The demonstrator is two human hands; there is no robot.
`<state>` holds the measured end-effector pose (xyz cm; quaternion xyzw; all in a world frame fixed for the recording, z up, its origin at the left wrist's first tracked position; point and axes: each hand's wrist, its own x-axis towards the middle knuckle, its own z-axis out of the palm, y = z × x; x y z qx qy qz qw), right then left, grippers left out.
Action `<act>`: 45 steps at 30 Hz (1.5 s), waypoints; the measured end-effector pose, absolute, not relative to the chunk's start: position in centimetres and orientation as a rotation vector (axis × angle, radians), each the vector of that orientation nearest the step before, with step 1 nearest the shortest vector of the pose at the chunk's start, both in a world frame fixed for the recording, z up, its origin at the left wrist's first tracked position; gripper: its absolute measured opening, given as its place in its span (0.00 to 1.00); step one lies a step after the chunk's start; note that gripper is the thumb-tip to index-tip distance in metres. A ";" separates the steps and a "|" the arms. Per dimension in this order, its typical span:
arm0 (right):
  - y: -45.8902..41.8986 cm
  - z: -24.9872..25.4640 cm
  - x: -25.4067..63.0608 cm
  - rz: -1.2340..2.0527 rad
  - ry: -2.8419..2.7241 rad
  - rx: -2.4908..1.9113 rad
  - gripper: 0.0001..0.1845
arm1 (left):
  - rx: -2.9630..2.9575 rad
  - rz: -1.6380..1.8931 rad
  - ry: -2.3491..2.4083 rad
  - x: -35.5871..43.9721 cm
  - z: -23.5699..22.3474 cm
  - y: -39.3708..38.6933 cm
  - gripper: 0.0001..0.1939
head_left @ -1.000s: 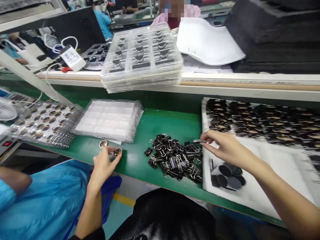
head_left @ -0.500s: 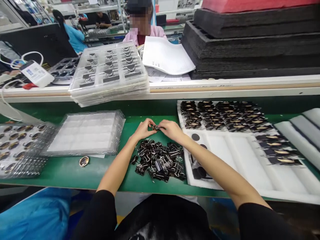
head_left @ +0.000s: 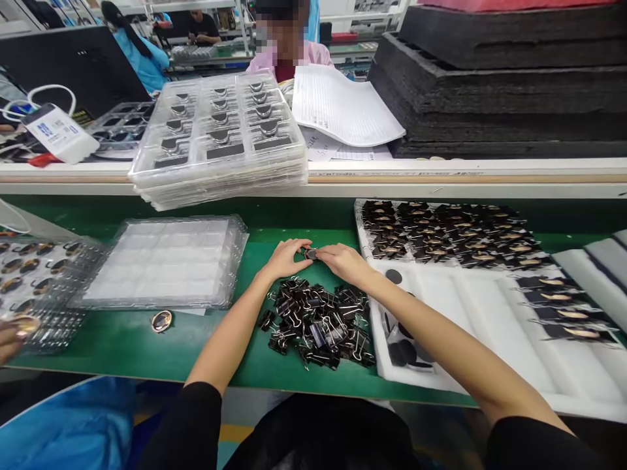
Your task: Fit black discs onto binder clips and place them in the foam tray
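Observation:
My left hand is closed, thumb and index finger gripping the edge of a small round part with a shiny rim. From the other side, the fingertips of my right hand press together on its dark, disc-like face; whether a separate disc lies there I cannot tell. Both hands are just above the green bench, behind a heap of black binder clips. To the left, a similar gold-rimmed round part lies alone on the bench.
A white foam tray at right holds rows of clipped parts and black round pads. Clear plastic trays lie left. Another person's hand holds a round part at far left. Stacked blister trays overhang the shelf edge.
Another person's hand with a gold-rimmed part has come into view at far left. My hands stay together at the small round part, its dark face now showing more. The view has shifted slightly.

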<state>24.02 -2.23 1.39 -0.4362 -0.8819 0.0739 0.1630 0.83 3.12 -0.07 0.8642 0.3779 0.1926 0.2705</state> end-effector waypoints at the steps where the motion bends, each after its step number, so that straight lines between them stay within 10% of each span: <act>1: -2.4 1.5 24.3 0.161 -2.517 -1.245 0.18 | 2.347 0.517 1.018 0.8 -0.1 3.1 0.23; 17: -2.3 0.6 23.9 0.000 -2.685 -1.102 0.19 | 2.308 0.632 1.192 2.2 -1.0 3.5 0.07; 45: -1.9 4.7 27.2 1.140 -2.031 -1.617 0.17 | 2.478 0.476 1.094 1.6 -0.5 3.0 0.32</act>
